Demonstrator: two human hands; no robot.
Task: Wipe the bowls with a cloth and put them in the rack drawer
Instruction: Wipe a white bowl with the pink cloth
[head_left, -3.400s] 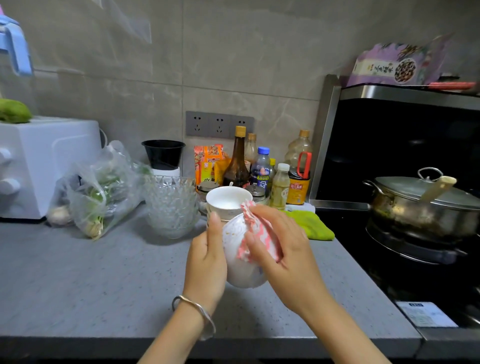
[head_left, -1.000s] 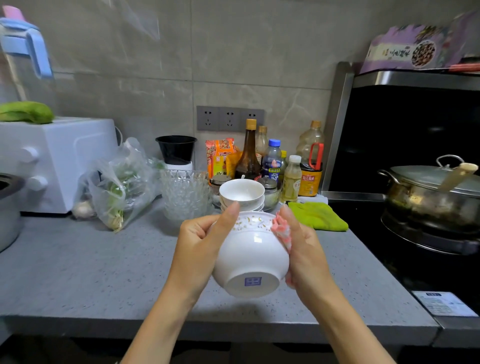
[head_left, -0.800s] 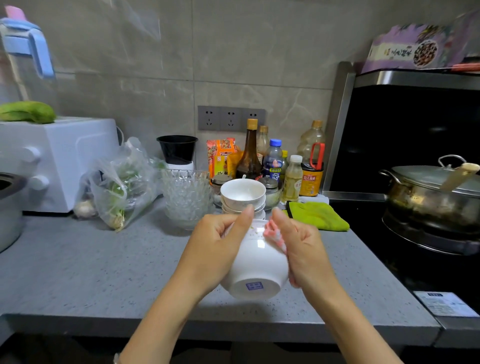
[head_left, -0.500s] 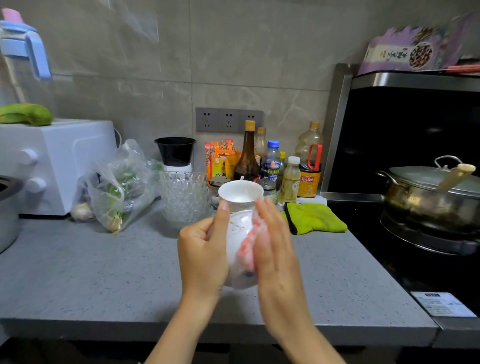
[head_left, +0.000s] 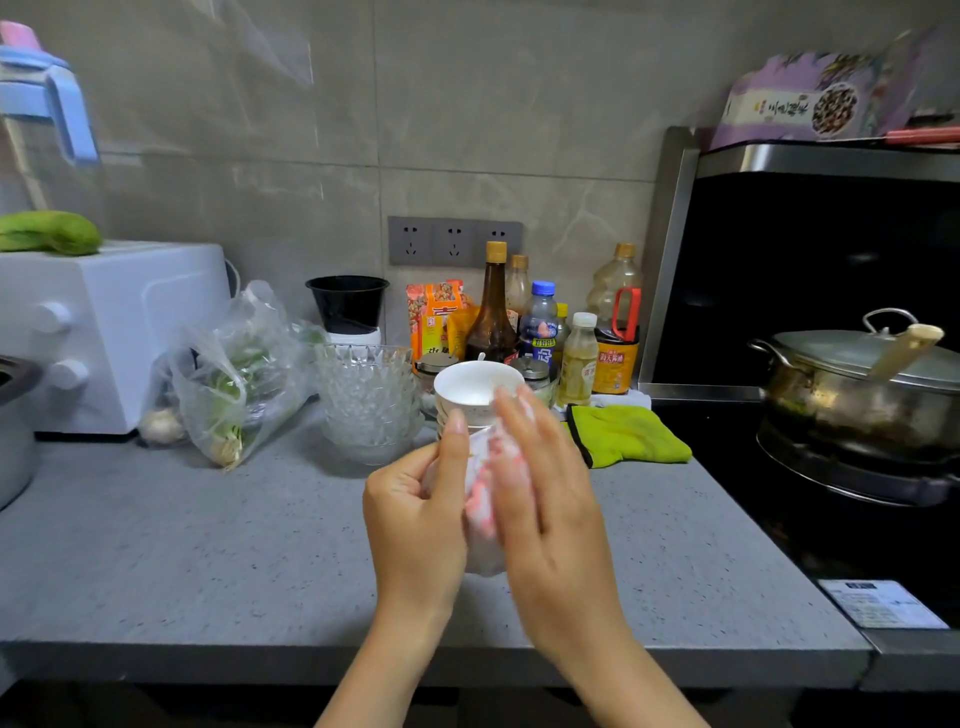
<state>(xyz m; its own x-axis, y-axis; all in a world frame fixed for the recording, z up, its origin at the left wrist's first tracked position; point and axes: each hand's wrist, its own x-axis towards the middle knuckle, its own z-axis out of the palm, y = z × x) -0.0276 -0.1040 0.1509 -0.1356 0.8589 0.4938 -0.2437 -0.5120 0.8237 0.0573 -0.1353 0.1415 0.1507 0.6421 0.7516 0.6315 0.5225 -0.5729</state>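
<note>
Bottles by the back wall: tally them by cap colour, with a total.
Tan-orange caps: 3 (tall dark brown glass bottle, slim clear bottle, big red-handled oil bottle)
Blue cap: 1 (small plastic bottle)
Yellow cap: 1 (mostly hidden bottle)
White cap: 1 (pale yellow bottle)
Total: 6

Head-worn wide-angle view, looking forward and down over a kitchen counter.

The camera sits close above the left hand (head_left: 415, 514) and right hand (head_left: 550, 499) at lower centre; the grey countertop (head_left: 182, 545) spreads beneath, the tiled wall (head_left: 467, 104) stands straight ahead, and the pot (head_left: 857, 395) lies at the right edge.
</note>
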